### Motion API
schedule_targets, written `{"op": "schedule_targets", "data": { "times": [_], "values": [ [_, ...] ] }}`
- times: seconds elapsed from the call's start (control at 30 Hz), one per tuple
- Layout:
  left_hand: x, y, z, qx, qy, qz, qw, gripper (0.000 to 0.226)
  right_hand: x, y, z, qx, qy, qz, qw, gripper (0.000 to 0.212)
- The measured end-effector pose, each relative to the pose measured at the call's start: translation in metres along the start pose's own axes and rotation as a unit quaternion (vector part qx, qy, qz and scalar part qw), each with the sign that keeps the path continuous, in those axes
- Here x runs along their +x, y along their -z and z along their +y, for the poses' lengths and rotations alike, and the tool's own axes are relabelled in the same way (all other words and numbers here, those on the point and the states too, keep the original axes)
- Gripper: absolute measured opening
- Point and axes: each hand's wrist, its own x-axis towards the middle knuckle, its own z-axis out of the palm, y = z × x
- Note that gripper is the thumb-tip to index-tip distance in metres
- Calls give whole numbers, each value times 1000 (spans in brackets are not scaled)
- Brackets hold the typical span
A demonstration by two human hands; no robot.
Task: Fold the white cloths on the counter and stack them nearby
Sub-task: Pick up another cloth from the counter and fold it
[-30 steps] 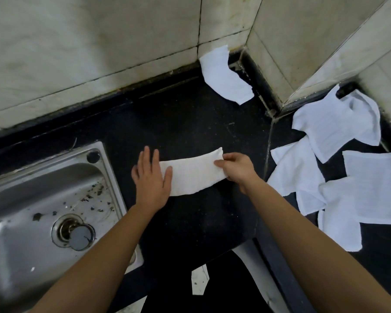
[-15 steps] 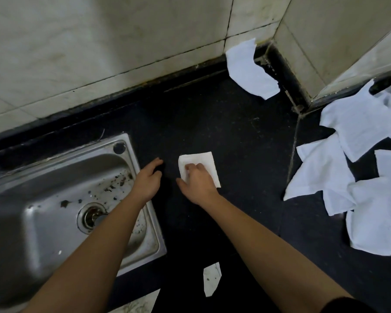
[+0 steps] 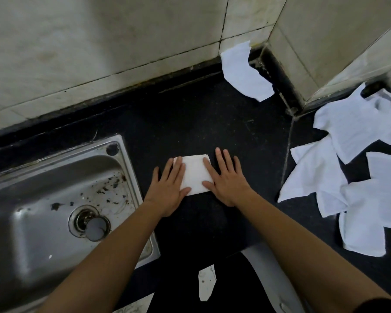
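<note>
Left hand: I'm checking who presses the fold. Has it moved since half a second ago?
Yes. The left hand has gone right, away from the sink rim, and now lies flat on the folded cloth.

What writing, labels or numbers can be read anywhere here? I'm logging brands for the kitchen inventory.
None: no readable text shows on the folded cloth under the left hand and right hand, the loose cloths, the sink, the counter or the wall tiles.
</note>
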Motion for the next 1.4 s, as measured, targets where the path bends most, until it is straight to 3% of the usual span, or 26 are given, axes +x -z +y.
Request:
{"op": "schedule_targets", "data": {
  "times": [0.13, 0.2, 0.27, 0.33, 0.43, 0.5, 0.63, 0.7, 0.8, 0.9, 1.07, 1.1, 1.17, 1.23, 1.4],
  "values": [
    [-3, -8, -3, -6, 8, -8, 1000, 79, -3, -4, 0, 44, -18, -3, 999, 78],
    [-8, -2, 2, -49, 30, 15, 998, 80, -8, 0, -5, 122, -42, 45, 991, 78],
    [-11, 8, 8, -135, 94, 85, 983, 77, -8, 8, -5, 249, -102, 94, 959, 73],
    [-8, 18, 13, -280, 190, 131, 932, 69, 0, 19, -6, 405, -175, 76, 894, 63],
    [4, 30, 21, -481, 317, 81, 813, 60, 14, 26, -9, 530, -232, 5, 816, 59],
    [11, 32, 24, -524, 349, 69, 774, 57, 21, 27, -11, 570, -248, -16, 783, 55],
    [16, 33, 28, -581, 404, 83, 701, 46, 19, 35, -9, 694, -241, -61, 676, 29],
    [14, 36, 28, -612, 416, 81, 667, 38, 11, 43, -3, 729, -234, -65, 640, 24],
    [11, 49, 33, -657, 398, 69, 637, 30, -2, 64, 11, 752, -211, -57, 621, 24],
    [16, 76, 39, -709, 375, 40, 597, 50, -13, 96, 28, 779, -169, -48, 602, 27],
    [31, 122, 56, -850, 263, -57, 452, 76, -29, 131, 62, 857, -95, -44, 505, 35],
    [34, 128, 60, -871, 239, -76, 422, 78, -31, 132, 68, 856, -98, -41, 506, 36],
    [39, 139, 70, -899, 210, -91, 374, 76, -35, 130, 78, 828, -125, -28, 546, 33],
    [43, 146, 79, -897, 206, -78, 384, 67, -39, 126, 87, 799, -155, -22, 581, 29],
    [40, 165, 95, -794, 195, -22, 575, 44, -52, 135, 95, 792, -164, 17, 587, 21]
  ]
}}
